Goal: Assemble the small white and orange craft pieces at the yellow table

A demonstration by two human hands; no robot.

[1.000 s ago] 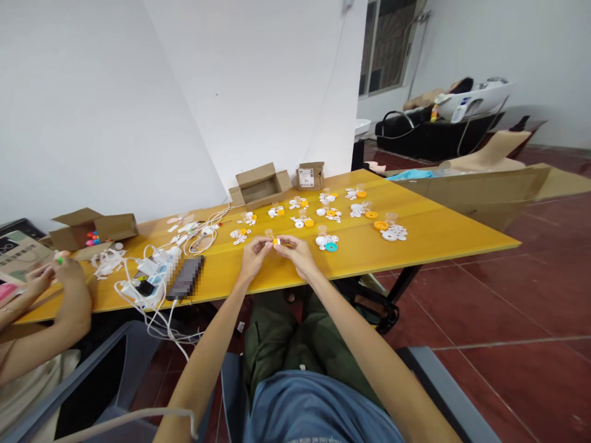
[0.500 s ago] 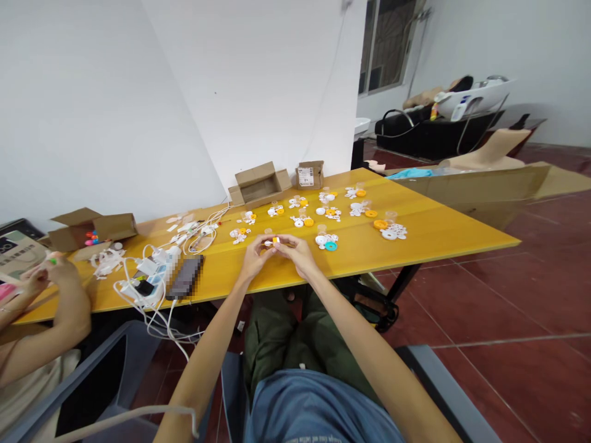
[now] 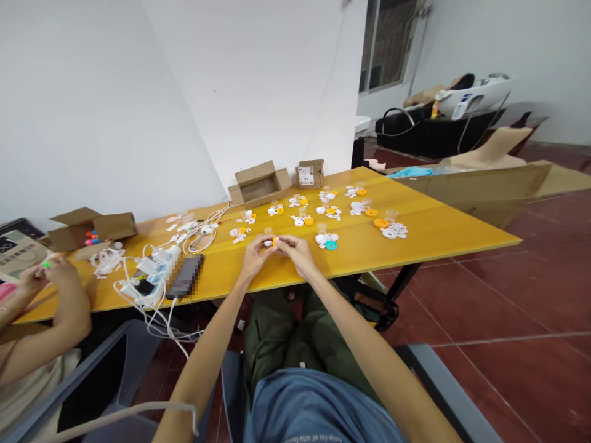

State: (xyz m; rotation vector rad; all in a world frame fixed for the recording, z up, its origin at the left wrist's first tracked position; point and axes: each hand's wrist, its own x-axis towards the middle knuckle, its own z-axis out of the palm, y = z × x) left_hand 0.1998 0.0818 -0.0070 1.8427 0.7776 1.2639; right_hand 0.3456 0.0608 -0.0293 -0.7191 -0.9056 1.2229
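A small orange-and-white plastic piece (image 3: 276,242) sits between the fingertips of both hands, just above the table's front part. My left hand (image 3: 255,253) is closed on its left side, and my right hand (image 3: 296,252) pinches it from the right. Beside the left fingers lie a small white piece and a clear cup, partly hidden by the hand. Right of my hands is a cluster of white discs with a teal ring (image 3: 331,245). Farther back lie several like clusters of white pieces, clear cups and orange rings (image 3: 381,223).
An open cardboard box (image 3: 258,184) and a smaller box (image 3: 310,175) stand at the table's back. To the left are a phone (image 3: 185,277), a power strip (image 3: 154,284) with tangled white cables, and another person's hands (image 3: 50,269) holding something small. The yellow table (image 3: 443,237) ends at right.
The piece between my fingers has turned slightly, so more of its orange side shows. My arms stay nearly in place. The other person's hands at left have shifted a little.
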